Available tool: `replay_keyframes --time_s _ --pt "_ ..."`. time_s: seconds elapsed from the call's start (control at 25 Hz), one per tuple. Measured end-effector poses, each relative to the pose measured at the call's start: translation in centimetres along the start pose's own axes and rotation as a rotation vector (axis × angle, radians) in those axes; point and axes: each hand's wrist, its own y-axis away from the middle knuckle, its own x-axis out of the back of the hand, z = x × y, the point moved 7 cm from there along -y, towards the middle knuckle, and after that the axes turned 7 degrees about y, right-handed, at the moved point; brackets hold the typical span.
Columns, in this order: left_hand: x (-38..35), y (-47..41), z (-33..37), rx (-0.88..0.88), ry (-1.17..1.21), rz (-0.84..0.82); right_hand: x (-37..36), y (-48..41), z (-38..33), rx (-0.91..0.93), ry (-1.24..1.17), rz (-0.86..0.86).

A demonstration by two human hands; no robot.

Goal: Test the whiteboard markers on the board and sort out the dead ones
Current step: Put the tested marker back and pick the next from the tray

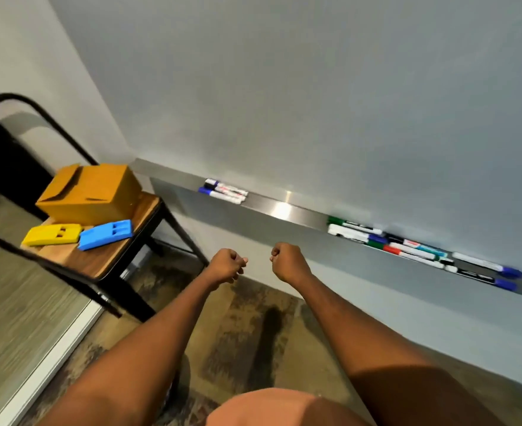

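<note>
Markers [413, 250] along the tray [284, 209], left hand [227, 265] and right hand [287, 261] fisted, empty

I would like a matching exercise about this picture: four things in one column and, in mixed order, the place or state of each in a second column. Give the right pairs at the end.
Things
1. orange box
2. blue block
3. left hand
4. small group of markers

Place or state
A. curled into a fist, holding nothing
B. on the wooden seat, right of the yellow block
C. on the metal tray, left of the bigger marker group
D. at the back of the wooden seat, behind both blocks

Pairs: 1-D, 2-B, 3-A, 4-C
</note>
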Motion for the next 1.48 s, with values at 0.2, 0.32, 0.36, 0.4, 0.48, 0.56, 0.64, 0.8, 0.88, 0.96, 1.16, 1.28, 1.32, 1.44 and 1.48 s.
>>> replay_keyframes --time_s 0.2,0.32,0.36,0.4,0.48,0.56,0.64,0.8,0.88,0.96,1.16,1.28,1.32,1.44,1.48 --pt "-8.1 -0.6 8.8 -0.167 -0.057 -0.06 9.0 -0.3 7.4 0.012 0.108 0.232" --pt "-11.8 -0.9 12.3 -0.213 -0.073 -0.072 13.2 -0.2 10.9 0.026 0.181 0.359" --pt "-12.9 -1.0 13.4 -0.227 -0.079 -0.072 14.5 -0.2 11.8 0.039 0.219 0.395" --pt "-13.8 -1.1 14.4 -0.244 -0.089 -0.074 15.5 -0.2 12.6 0.054 0.266 0.422" --pt "-15.2 -1.3 16.0 -0.28 -0.125 -0.073 16.8 -0.6 13.6 0.082 0.371 0.427" --pt "-15.7 -1.9 16.9 -0.306 -0.161 -0.049 17.3 -1.3 14.1 0.091 0.452 0.397" --pt "-15.9 -2.8 17.4 -0.326 -0.195 -0.021 17.2 -2.2 14.4 0.101 0.536 0.359" --pt "-15.7 -4.7 18.7 -0.347 -0.221 -0.008 16.9 -4.1 14.2 0.117 0.727 0.279" --pt "-15.4 -5.5 19.2 -0.347 -0.233 -0.013 16.4 -4.6 13.9 0.123 0.811 0.251" --pt "-15.2 -6.5 19.4 -0.346 -0.245 -0.028 15.8 -5.3 13.8 0.119 0.862 0.226" --pt "-14.4 -7.4 19.5 -0.399 -0.343 -0.067 14.8 -6.2 13.3 0.108 0.941 0.163" --pt "-13.0 -7.7 19.7 -0.43 -0.363 -0.087 15.4 -5.7 12.3 0.127 0.965 0.184" --pt "-12.4 -7.7 20.0 -0.439 -0.366 -0.087 15.5 -5.7 12.1 0.131 0.96 0.177" --pt "-11.4 -7.3 20.9 -0.504 -0.432 -0.095 16.5 -6.2 11.4 0.243 0.937 0.313" --pt "-11.4 -6.9 21.5 -0.538 -0.453 -0.111 17.2 -6.0 11.1 0.239 0.934 0.335"
